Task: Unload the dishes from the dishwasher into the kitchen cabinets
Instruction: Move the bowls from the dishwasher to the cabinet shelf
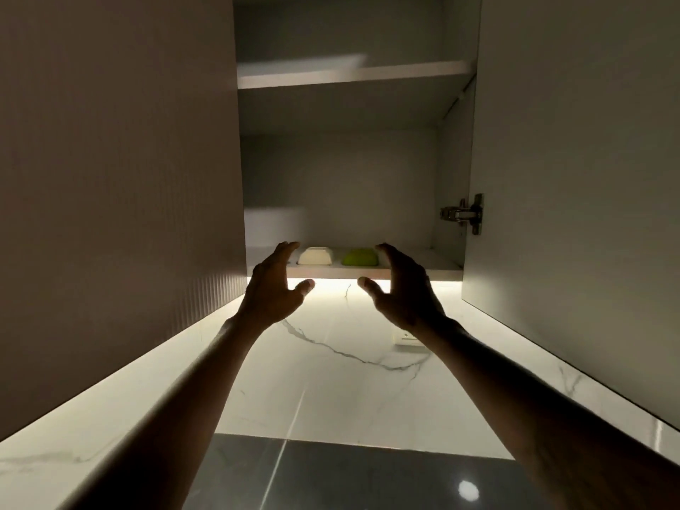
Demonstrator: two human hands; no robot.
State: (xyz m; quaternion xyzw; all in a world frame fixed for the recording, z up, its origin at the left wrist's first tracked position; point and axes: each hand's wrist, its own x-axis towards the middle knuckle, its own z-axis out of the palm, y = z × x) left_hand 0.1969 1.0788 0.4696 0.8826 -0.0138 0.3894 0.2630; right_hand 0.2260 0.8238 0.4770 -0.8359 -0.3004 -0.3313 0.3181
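White dish (315, 256) & green dish (360, 257) are set side by side on btm shelf (441, 273). L hand (271, 288) & R hand (402, 288) are held at shelf's front edge, fingers spread, nothing gripped.

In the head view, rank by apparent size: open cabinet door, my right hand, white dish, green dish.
1. open cabinet door
2. right hand, though nearer the camera
3. white dish and green dish: alike, not ranked
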